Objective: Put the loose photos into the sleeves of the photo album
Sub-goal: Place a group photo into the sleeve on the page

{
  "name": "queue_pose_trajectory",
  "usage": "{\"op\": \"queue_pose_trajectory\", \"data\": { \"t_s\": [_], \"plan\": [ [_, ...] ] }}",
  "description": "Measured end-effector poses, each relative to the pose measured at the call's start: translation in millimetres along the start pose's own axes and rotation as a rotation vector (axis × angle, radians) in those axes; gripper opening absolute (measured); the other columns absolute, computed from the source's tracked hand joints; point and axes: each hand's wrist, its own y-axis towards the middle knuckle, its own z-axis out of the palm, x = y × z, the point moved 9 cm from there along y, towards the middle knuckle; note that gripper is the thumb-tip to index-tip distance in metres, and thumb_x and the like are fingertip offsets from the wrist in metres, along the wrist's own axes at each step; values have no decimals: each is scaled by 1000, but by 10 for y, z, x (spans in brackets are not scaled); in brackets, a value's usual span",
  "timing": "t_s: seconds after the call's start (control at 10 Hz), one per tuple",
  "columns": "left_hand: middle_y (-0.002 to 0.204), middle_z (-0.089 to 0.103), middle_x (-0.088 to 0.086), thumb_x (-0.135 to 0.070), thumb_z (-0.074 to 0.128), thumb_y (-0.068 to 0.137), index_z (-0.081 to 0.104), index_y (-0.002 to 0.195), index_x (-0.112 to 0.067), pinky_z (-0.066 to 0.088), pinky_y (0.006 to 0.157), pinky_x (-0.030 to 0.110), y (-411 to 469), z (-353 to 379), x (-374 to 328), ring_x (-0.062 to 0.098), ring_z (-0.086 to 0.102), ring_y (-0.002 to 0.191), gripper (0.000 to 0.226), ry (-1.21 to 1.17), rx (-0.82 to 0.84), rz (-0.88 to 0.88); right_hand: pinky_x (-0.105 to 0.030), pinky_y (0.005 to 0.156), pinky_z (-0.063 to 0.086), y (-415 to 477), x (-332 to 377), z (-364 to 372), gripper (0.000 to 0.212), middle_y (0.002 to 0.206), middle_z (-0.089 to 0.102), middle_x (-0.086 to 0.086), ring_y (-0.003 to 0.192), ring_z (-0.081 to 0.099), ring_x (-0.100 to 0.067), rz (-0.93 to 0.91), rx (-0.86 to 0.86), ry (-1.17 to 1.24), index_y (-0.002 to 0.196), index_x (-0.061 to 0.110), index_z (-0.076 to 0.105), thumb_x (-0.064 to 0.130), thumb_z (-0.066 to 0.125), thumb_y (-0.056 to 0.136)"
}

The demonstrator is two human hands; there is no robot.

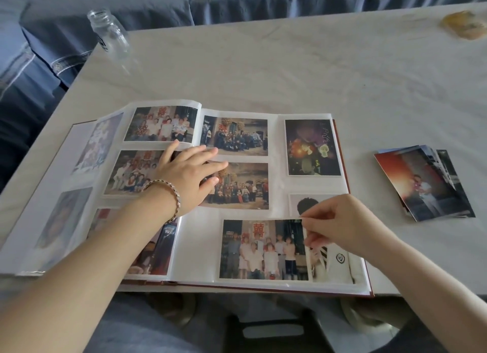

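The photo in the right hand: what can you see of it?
The photo is a landscape print with a thin white border, showing a group standing under a red character. It lies flat on the lower right page of the open album, its right edge over a portrait print. The right hand pinches its top right corner. Whether it sits inside a sleeve is unclear.

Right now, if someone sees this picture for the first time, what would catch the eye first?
The open photo album fills the near side of the table. The right-hand grip pinches a group photo over its lower right page while the left-hand grip rests flat on the middle. The loose photos are stacked at the right.
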Motion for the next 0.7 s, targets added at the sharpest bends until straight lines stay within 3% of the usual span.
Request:
{"op": "queue_pose_trajectory", "data": {
  "t_s": [0.1,0.2,0.3,0.4,0.5,0.6,0.7],
  "plan": [
    [154,15,-17,-39,27,100,30,140,-46,-11,114,39,2,4,0,6,7,142,41,2,-1,-2,-29,65,59,75,70,213,3,69,69,-2,58,69,-11,23,18,-15,83,14,67,13,65,85],
    [154,15,-17,-39,27,100,31,139,-45,-13,113,38,0,-1,0,6,7,142,40,-9,-4,-3,-34,67,59,126,98,313,7,70,70,-2,58,69,-10,24,36,-30,90,13,68,17,65,85],
    [154,16,-17,-39,28,100,31,139,-45,-13,113,39,2,2,3,6,7,142,40,-11,-7,-3,-25,58,58,102,79,319,3,70,69,-4,57,69,-13,60,86,12,86,14,66,14,63,86],
    [154,15,-18,-39,27,100,31,139,-46,-13,113,38,3,5,2,6,7,142,40,-6,-11,0,-22,44,51,61,37,283,7,73,70,-4,55,68,-15,86,57,47,82,19,61,19,60,89],
    [153,17,-17,-39,28,99,32,139,-46,-13,113,38,1,-7,-2,5,7,142,40,-17,-26,1,-21,43,51,47,20,289,11,71,69,0,51,66,-12,86,-1,-21,88,23,58,33,63,86],
    [153,17,-17,-38,29,99,32,139,-45,-12,113,38,3,-9,-3,6,7,142,40,-16,-26,4,-16,40,44,3,40,296,32,72,65,9,53,62,-8,65,-107,-201,95,31,50,45,70,75],
    [153,18,-17,-38,29,99,33,139,-45,-12,113,37,1,-13,-5,6,7,142,40,-22,-33,1,-15,51,48,-37,53,319,36,78,60,12,62,57,-4,14,-205,-268,99,31,51,40,74,74]
  ]
}}
